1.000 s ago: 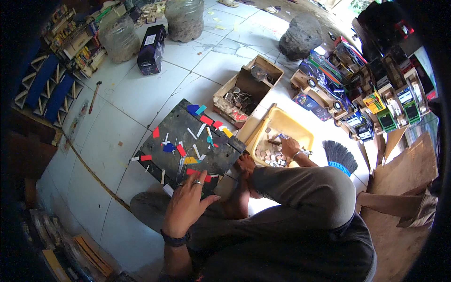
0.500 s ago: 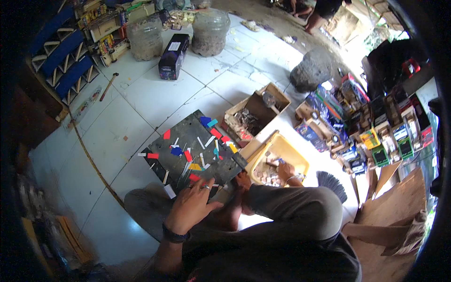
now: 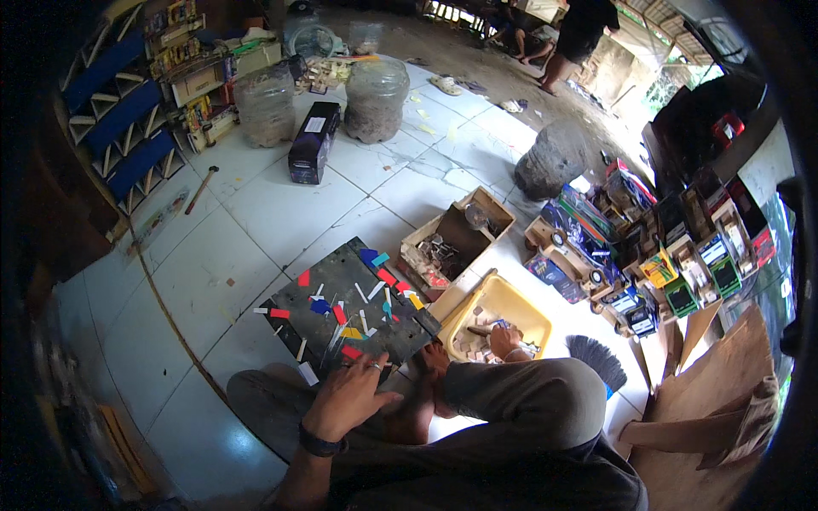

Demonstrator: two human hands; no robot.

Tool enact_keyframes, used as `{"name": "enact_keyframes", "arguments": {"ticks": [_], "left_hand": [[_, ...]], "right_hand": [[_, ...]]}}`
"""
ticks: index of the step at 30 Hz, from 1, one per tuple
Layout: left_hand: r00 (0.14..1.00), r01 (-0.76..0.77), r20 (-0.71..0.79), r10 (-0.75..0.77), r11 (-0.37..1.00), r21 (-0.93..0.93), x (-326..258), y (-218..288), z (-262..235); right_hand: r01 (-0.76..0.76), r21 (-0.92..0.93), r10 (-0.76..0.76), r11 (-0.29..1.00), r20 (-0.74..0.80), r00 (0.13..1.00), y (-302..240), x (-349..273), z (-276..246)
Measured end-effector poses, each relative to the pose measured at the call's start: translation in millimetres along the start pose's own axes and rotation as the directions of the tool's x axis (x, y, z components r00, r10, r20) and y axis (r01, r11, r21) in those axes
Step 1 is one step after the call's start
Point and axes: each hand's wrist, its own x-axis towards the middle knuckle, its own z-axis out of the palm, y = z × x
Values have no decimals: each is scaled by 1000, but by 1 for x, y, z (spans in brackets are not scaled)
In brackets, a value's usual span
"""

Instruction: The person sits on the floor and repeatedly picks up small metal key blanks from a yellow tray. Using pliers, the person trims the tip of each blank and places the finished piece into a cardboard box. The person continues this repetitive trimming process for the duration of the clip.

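Note:
My left hand [image 3: 351,399] rests at the near edge of a black board [image 3: 281,294], thumb apart and fingers stretched out, holding nothing I can see. Scattered over the board are red, white, blue and yellow scraps, among them a red piece [image 3: 351,352] just beyond my fingertips. To the right, my right hand [image 3: 506,341] reaches into a yellow basin [image 3: 537,308] with small wooden blocks [image 3: 470,347] in it. Its fingers are closed around something; a dark, slim tool-like shape shows beside them, too small to name.
Behind the basin stands a wooden box [image 3: 416,234] of scraps. Wooden toy trucks [image 3: 673,277] crowd the right side, near a black brush [image 3: 596,362]. A hammer [image 3: 201,189], a dark carton [image 3: 313,143] and cut plastic jugs [image 3: 375,100] sit farther off. People [image 3: 579,38] are at the back.
The view has tilted up, so the far floor shows more. My right hand has shifted left and nearer inside the basin, fingers now closed. My left hand stays by the board's edge.

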Motion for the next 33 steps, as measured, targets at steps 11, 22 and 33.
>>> {"name": "enact_keyframes", "arguments": {"ticks": [11,22,33], "left_hand": [[999,-19,-44,19,1000,-2,-2,-5,-1],[892,-308,-392,226,938,-161,7,18,-14],[408,-409,-885,223,912,41,-10,21,-43]], "right_hand": [[68,-10,-68,998,33,997,5,3,-21],[355,620,-567,700,179,804,-51,-41,-304],[109,896,-807,430,327,492,-222,-124,-395]]}}
